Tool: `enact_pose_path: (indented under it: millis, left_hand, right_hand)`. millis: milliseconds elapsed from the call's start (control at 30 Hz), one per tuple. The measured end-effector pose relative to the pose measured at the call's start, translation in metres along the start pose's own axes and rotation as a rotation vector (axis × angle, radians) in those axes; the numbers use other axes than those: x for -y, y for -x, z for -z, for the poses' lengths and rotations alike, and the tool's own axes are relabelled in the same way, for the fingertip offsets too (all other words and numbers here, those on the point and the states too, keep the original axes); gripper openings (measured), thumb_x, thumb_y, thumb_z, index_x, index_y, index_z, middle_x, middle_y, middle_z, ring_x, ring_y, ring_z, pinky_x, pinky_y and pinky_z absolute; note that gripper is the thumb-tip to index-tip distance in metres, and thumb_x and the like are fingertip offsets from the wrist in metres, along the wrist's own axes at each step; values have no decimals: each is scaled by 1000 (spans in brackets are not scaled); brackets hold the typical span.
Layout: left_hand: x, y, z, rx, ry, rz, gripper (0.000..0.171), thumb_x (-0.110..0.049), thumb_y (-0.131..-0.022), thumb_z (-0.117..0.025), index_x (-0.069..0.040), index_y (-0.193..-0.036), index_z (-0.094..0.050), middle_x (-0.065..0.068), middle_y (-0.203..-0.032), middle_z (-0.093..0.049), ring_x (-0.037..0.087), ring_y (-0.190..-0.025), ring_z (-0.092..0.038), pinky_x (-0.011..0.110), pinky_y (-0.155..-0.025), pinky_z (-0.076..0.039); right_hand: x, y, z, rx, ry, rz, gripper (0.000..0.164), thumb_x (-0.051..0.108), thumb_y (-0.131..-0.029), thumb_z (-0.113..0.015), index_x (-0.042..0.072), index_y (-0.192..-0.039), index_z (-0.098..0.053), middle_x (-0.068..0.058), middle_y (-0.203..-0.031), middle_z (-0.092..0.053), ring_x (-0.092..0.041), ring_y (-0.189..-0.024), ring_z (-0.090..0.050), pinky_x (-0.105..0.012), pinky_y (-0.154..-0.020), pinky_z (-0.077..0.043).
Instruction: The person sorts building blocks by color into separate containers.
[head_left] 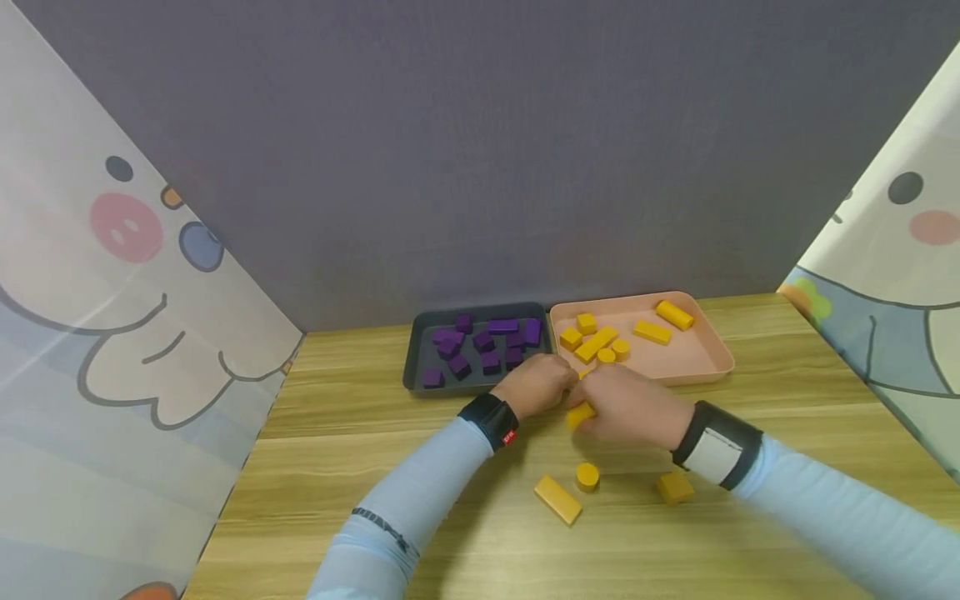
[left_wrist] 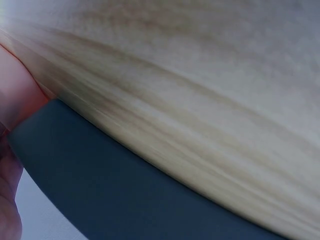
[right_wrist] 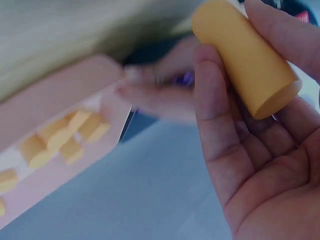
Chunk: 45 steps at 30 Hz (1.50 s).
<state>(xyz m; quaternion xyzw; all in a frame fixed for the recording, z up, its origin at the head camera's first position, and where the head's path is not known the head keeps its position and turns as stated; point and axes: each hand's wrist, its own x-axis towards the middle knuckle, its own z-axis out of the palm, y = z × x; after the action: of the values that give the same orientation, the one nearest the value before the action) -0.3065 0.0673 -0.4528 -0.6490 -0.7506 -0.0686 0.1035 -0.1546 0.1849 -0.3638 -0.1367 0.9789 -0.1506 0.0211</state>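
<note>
My right hand (head_left: 633, 407) pinches a yellow cylinder block (right_wrist: 247, 57) between thumb and fingers, just in front of the pink tray (head_left: 705, 367). In the right wrist view the cylinder lies tilted across the fingers. My left hand (head_left: 538, 383) is at the adjoining corners of the pink tray and the dark grey tray (head_left: 450, 390). Its blurred fingers (right_wrist: 160, 97) reach the pink tray's end; whether they hold anything is unclear. Yellow blocks (head_left: 597, 343) lie in the pink tray, purple blocks (head_left: 459, 365) in the dark one. The left wrist view shows mostly dark tray wall (left_wrist: 125, 185).
On the wooden table (head_left: 337, 500) in front of the hands lie a yellow rectangular block (head_left: 558, 499), a short yellow cylinder (head_left: 587, 477) and a yellow cube (head_left: 675, 487). A grey panel (head_left: 480, 167) stands behind the trays, and cartoon-printed sheets (head_left: 112, 333) flank the table.
</note>
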Motion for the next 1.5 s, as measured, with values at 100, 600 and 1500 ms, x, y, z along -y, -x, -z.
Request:
enact_pose_path:
  millis: [100, 600, 1500]
  left_hand:
    - [1, 0, -1, 11, -20, 7, 20, -6, -96, -70, -21, -89, -80, -9, -80, -70, 2, -73, -60, 14, -74, -55]
    - [0, 1, -4, 18, -41, -1, 18, -8, -95, -73, -21, -102, -83, -8, -100, -81, 4, -93, -75, 16, -89, -59]
    - [-1, -2, -1, 15, -69, -2, 12, -15, -97, -73, -21, -100, -82, -8, -97, -80, 3, -90, -74, 15, -87, -58]
  right_hand:
    - [-11, 0, 13, -30, -10, -47, 27, 14, -79, -89, 12, -104, -82, 1, -101, -80, -10, -86, -70, -34, -80, -62]
    - [-94, -13, 38, -303, 53, -322, 38, 16, -88, -82, -4, -120, -74, -24, -117, -76, -37, -101, -72, -54, -90, -59]
    - [-155, -41, -4, -197, -182, -723, 47, 28, -101, -65, -9, -128, -58, -30, -123, -67, -39, -98, -62, -54, -91, -57]
